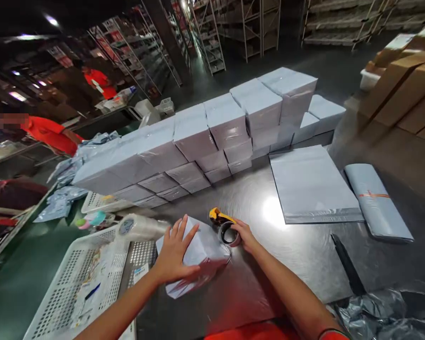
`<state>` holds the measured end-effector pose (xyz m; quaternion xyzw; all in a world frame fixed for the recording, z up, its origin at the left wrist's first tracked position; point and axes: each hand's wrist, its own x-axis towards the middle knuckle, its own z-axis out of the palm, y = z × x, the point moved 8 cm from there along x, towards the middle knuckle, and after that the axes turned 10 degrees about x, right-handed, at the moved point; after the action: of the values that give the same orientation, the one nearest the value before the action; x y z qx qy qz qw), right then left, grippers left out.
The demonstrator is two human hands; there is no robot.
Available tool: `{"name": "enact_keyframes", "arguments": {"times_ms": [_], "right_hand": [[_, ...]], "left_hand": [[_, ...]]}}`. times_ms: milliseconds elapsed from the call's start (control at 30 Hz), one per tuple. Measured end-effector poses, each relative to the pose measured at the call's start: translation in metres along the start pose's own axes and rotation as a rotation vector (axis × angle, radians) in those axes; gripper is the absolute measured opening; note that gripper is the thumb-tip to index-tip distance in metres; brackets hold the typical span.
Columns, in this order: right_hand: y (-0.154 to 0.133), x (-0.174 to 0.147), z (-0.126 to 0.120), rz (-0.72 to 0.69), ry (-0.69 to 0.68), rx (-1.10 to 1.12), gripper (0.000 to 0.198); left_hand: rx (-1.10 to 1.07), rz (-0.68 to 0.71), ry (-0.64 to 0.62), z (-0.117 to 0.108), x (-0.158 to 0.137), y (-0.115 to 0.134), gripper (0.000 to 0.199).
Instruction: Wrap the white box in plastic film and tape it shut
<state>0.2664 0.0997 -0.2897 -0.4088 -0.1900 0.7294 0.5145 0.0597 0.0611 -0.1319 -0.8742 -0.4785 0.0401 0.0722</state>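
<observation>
A white wrapped box [207, 245] rests on the metal table in front of me. My left hand [175, 252] lies spread over the box's top and left side, fingers apart. In my right hand [245, 236] is a yellow tape dispenser [216, 215] with a tape roll, its fingers closed around it. The dispenser is at the right end of the box; whether the tape touches the box I cannot tell. Just left of the box lies a roll of clear film [141, 227].
Stacked white boxes [194, 127] form a row along the back. Flat mailer bags [311, 184], a rolled bundle of bags [377, 200] and a black knife-like tool [347, 264] lie right. A white basket [62, 278] stands left; cartons [411, 85] stand far right. Two people in red work beyond.
</observation>
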Motion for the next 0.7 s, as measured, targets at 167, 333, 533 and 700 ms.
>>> {"name": "enact_keyframes", "arguments": {"times_ms": [167, 333, 533, 700], "right_hand": [[0.014, 0.014, 0.01, 0.149, -0.128, -0.101, 0.057], [0.016, 0.017, 0.007, 0.185, -0.168, -0.127, 0.061], [0.009, -0.01, -0.006, 0.07, -0.176, -0.157, 0.056], [0.026, -0.125, -0.065, -0.025, -0.118, -0.184, 0.055]], "left_hand": [[0.017, 0.003, 0.003, -0.007, 0.001, 0.004, 0.108], [-0.007, -0.047, -0.048, -0.009, 0.004, 0.004, 0.106], [-0.009, -0.101, -0.069, -0.008, 0.004, -0.003, 0.096], [0.017, -0.193, -0.116, -0.018, 0.01, 0.003, 0.091]]}}
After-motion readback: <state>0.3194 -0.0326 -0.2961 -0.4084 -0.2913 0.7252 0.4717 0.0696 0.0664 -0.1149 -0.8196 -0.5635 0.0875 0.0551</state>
